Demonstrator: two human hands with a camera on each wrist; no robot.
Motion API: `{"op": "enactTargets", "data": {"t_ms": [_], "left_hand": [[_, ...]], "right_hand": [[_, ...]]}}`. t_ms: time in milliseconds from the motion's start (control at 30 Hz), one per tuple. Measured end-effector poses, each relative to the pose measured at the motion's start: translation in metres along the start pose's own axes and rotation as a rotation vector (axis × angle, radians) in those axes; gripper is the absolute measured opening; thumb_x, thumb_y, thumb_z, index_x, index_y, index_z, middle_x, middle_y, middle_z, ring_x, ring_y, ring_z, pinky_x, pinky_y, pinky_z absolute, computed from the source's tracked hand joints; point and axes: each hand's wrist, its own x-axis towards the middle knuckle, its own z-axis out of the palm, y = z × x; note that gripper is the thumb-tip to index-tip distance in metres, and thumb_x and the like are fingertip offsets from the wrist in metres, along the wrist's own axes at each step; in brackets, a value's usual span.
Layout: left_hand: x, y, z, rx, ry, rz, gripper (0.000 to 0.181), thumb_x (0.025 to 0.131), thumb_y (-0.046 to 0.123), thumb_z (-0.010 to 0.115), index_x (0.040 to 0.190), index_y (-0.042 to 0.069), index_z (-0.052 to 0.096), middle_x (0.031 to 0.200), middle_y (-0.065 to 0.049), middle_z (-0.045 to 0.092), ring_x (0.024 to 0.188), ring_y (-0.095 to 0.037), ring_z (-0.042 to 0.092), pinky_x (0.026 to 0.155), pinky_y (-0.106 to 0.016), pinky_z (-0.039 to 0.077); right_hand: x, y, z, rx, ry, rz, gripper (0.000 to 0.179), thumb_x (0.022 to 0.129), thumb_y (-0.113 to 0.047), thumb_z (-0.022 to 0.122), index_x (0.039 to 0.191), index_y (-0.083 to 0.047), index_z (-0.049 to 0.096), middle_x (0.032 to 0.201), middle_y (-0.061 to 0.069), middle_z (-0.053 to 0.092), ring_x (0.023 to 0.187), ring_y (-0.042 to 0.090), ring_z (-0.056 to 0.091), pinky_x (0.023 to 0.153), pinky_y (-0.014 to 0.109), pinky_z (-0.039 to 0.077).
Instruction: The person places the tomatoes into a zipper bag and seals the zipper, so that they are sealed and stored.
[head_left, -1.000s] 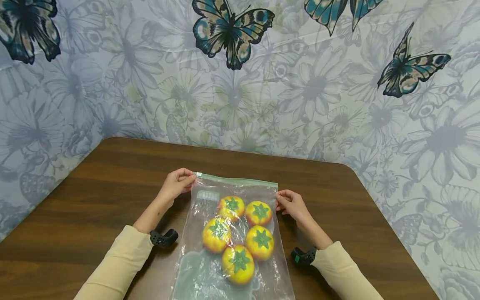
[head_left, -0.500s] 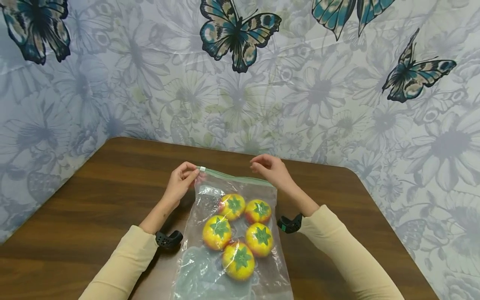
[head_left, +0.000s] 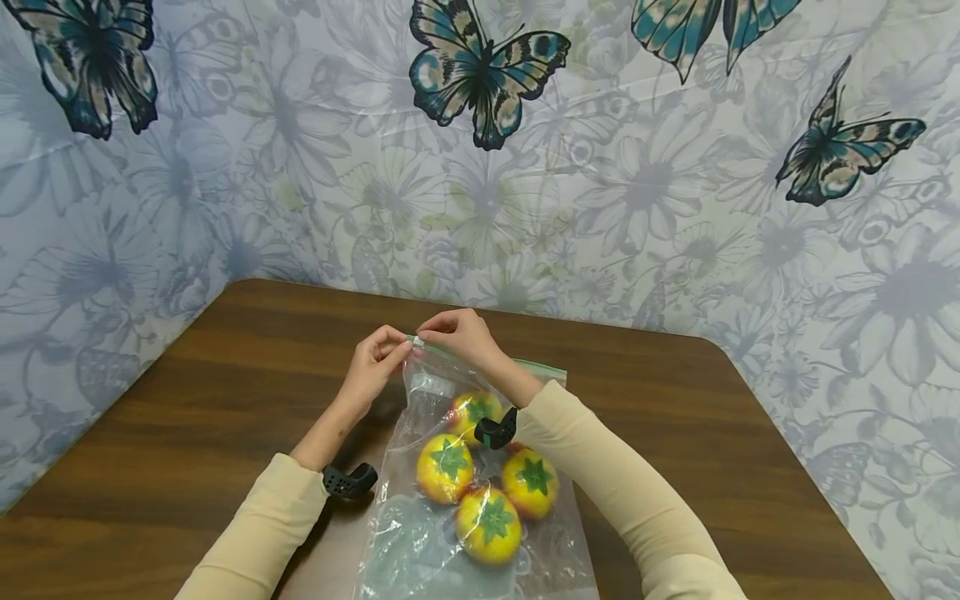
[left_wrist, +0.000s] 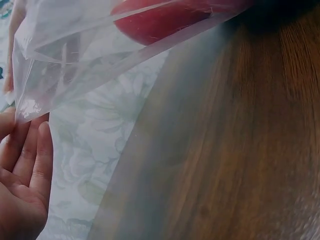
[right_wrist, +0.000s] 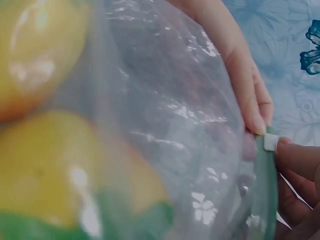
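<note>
A clear zip bag [head_left: 401, 542] with a green closure strip [right_wrist: 267, 195] holds several round yellow-red fruits [head_left: 489, 525] with green star-shaped tops. My left hand [head_left: 367, 371] pinches the bag's upper left corner, fingertips right beside the white zip slider [right_wrist: 271, 142]. From the other side my right hand [head_left: 467, 340] reaches across the bag, its thumb and fingers pinching the slider. In the left wrist view, the curled left fingers [left_wrist: 30, 155] hold the plastic corner. The right forearm hides part of the bag and at least one fruit.
Under the bag lies the brown wooden table [head_left: 225, 400], its far edge just beyond the hands. A pale blue-grey shape [head_left: 412, 554] shows at the bag's lower part. Behind the table hangs a floral cloth [head_left: 510, 208] with printed butterflies.
My right hand has let go of the bag's right edge, risen, and moved left across the top to the slider. My left hand has kept its hold on the corner.
</note>
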Motion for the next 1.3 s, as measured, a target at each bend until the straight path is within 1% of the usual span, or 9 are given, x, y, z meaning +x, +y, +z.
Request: {"op": "enactTargets", "data": {"t_ms": [167,200,400,533,667,1000,1167,1300], "left_hand": [[-0.002,0.019,0.005,-0.002,0.016,-0.037,0.015,0.095,0.003,0.053,0.1,-0.012,0.051,0.077,-0.002,0.067,0.068,-0.009,0.057,0.063,-0.029,0.049],[-0.002,0.023,0.006,-0.005,0.016,-0.045,0.015,0.095,0.001,0.053,0.1,-0.013,0.051,0.077,-0.003,0.067,0.067,-0.009,0.056,0.063,-0.029,0.049],[0.0,0.021,0.006,-0.009,0.018,-0.044,0.015,0.094,0.0,0.053,0.1,-0.014,0.051,0.08,-0.005,0.068,0.07,-0.01,0.06,0.065,-0.026,0.052],[0.0,0.019,0.006,-0.008,0.028,-0.054,0.016,0.094,0.0,0.053,0.1,-0.014,0.05,0.078,-0.005,0.067,0.068,-0.01,0.059,0.064,-0.027,0.052],[0.0,0.019,0.006,-0.008,0.03,-0.06,0.016,0.094,0.0,0.053,0.099,-0.015,0.051,0.075,-0.004,0.067,0.065,-0.009,0.058,0.064,-0.028,0.052],[0.004,0.019,0.005,0.017,0.029,-0.078,0.017,0.093,0.0,0.055,0.099,-0.016,0.052,0.078,-0.005,0.068,0.066,-0.009,0.061,0.064,-0.028,0.053],[0.005,0.019,0.004,0.01,0.02,-0.105,0.018,0.094,0.002,0.055,0.099,-0.015,0.052,0.077,-0.004,0.068,0.066,-0.009,0.061,0.063,-0.027,0.053],[0.006,0.018,0.004,0.013,0.021,-0.122,0.018,0.094,0.002,0.055,0.099,-0.014,0.053,0.075,-0.001,0.068,0.065,-0.008,0.06,0.064,-0.028,0.053]], "right_hand": [[0.001,0.001,0.005,0.019,0.017,0.016,0.014,0.085,-0.014,0.07,0.094,-0.004,0.074,0.087,0.001,0.069,0.078,0.013,0.062,0.069,0.025,0.051],[0.001,0.001,0.006,0.026,0.026,0.021,0.013,0.085,-0.013,0.07,0.094,-0.004,0.074,0.086,0.002,0.069,0.078,0.013,0.062,0.069,0.025,0.051],[0.002,0.004,0.009,0.056,0.062,0.032,0.012,0.084,-0.012,0.071,0.09,-0.002,0.074,0.082,0.003,0.069,0.073,0.015,0.063,0.064,0.026,0.051],[0.003,0.007,0.011,0.027,0.072,0.03,0.012,0.084,-0.013,0.071,0.089,-0.003,0.074,0.079,0.002,0.069,0.069,0.014,0.061,0.06,0.024,0.05],[0.004,0.009,0.011,0.016,0.071,0.041,0.012,0.084,-0.014,0.071,0.089,-0.004,0.075,0.079,0.0,0.068,0.068,0.013,0.06,0.059,0.024,0.049],[0.0,0.014,0.004,0.019,0.077,0.048,0.011,0.085,-0.013,0.07,0.089,-0.004,0.074,0.08,0.0,0.068,0.068,0.014,0.06,0.058,0.024,0.049],[-0.002,0.021,0.0,-0.014,0.071,0.052,0.012,0.085,-0.015,0.07,0.088,-0.005,0.075,0.079,-0.001,0.068,0.066,0.014,0.059,0.056,0.023,0.047],[-0.004,0.027,-0.005,-0.031,0.07,0.052,0.011,0.085,-0.015,0.07,0.088,-0.005,0.075,0.08,-0.001,0.068,0.068,0.013,0.06,0.059,0.024,0.049]]}}
